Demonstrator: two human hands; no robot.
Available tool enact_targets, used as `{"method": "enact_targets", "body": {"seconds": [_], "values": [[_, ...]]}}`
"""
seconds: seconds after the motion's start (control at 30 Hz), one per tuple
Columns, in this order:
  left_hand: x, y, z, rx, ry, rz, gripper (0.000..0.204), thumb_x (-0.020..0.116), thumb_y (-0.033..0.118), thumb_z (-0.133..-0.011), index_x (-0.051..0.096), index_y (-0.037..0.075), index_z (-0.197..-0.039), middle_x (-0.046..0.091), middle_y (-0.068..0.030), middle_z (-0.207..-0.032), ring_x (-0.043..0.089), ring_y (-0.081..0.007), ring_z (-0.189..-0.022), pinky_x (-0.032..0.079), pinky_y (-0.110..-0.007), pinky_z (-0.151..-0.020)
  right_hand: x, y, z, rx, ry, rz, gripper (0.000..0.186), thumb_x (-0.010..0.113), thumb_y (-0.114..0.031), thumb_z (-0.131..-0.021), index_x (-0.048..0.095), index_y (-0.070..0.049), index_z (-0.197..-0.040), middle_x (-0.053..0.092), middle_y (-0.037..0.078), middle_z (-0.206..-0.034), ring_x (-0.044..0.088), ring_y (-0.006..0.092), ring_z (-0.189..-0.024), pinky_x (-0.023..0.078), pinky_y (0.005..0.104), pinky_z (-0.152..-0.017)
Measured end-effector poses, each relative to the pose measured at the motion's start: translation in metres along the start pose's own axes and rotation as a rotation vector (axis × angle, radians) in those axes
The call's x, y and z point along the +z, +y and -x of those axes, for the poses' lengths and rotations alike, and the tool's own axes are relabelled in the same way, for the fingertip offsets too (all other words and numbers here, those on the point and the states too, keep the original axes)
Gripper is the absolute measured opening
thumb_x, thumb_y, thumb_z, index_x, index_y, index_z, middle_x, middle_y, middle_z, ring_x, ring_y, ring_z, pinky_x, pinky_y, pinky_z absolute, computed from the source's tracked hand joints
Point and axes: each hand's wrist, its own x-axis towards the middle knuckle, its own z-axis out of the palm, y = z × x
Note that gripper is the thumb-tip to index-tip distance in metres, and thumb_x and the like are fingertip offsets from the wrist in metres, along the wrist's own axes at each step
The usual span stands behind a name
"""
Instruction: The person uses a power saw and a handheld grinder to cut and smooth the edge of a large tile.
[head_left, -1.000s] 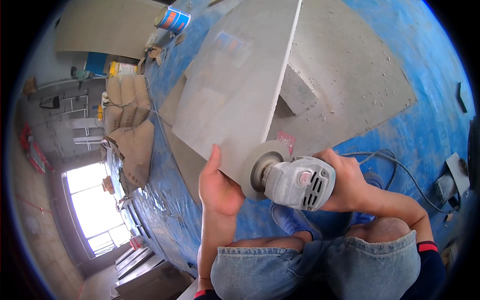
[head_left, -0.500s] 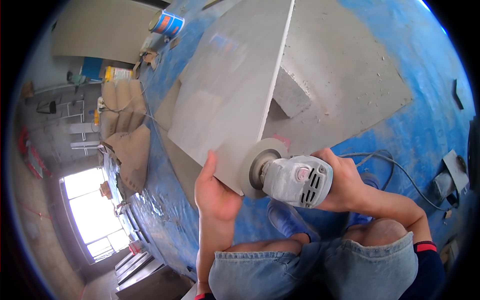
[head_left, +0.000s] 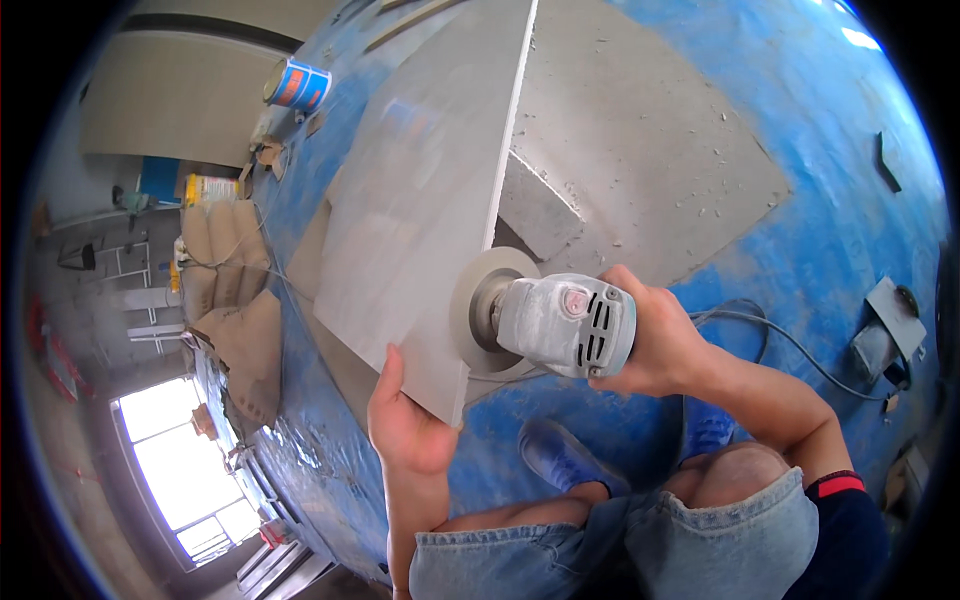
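My right hand [head_left: 655,335] is wrapped around a dusty grey angle grinder [head_left: 565,325]. Its round disc [head_left: 490,310] stands against the right edge of a large grey tile [head_left: 420,200], a short way up from the near corner. That edge shows a rough white line. Under the near corner, my left hand [head_left: 412,430] grips the tile with the thumb up along its left edge and the fingers mostly hidden beneath. A narrow block-like slab piece [head_left: 540,210] lies below the raised tile, on a flat grey board [head_left: 650,130] strewn with chips.
Blue sheeting [head_left: 720,290] covers the floor. The grinder's cord [head_left: 790,340] runs off to the right, near some scraps [head_left: 895,320]. A blue tin [head_left: 300,85] stands at the far left, with brown sacks [head_left: 225,240] nearer. My shoes [head_left: 565,455] are close below the grinder.
The grinder's disc has shifted up the tile's right edge, away from the near corner. My left hand keeps its grip. The whole view has moved slightly.
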Motion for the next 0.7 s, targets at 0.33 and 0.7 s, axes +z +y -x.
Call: {"method": "enact_targets", "body": {"seconds": [0.33, 0.7], "values": [[0.007, -0.002, 0.002, 0.008, 0.031, -0.014, 0.041, 0.047, 0.033, -0.108, 0.051, 0.003, -0.136, 0.068, -0.0125, -0.127, 0.071, -0.0274, -0.109, 0.063, -0.038, -0.090, -0.001, -0.001, 0.004, -0.004, 0.005, 0.019, 0.065, 0.088, -0.025, -0.064, 0.051, -0.006, -0.115, 0.070, 0.019, -0.091, 0.069, 0.0415, -0.086, 0.056, 0.0454, -0.074], [0.014, -0.002, 0.004, 0.001, 0.062, -0.043, 0.035, 0.049, 0.032, -0.108, 0.056, 0.006, -0.130, 0.072, -0.0072, -0.117, 0.073, -0.0234, -0.100, 0.064, -0.036, -0.081, -0.015, 0.004, -0.017, 0.063, 0.124, -0.020, 0.062, 0.083, -0.019, -0.064, 0.055, -0.004, -0.117, 0.070, 0.020, -0.095, 0.070, 0.0411, -0.092, 0.056, 0.0439, -0.080]]}}
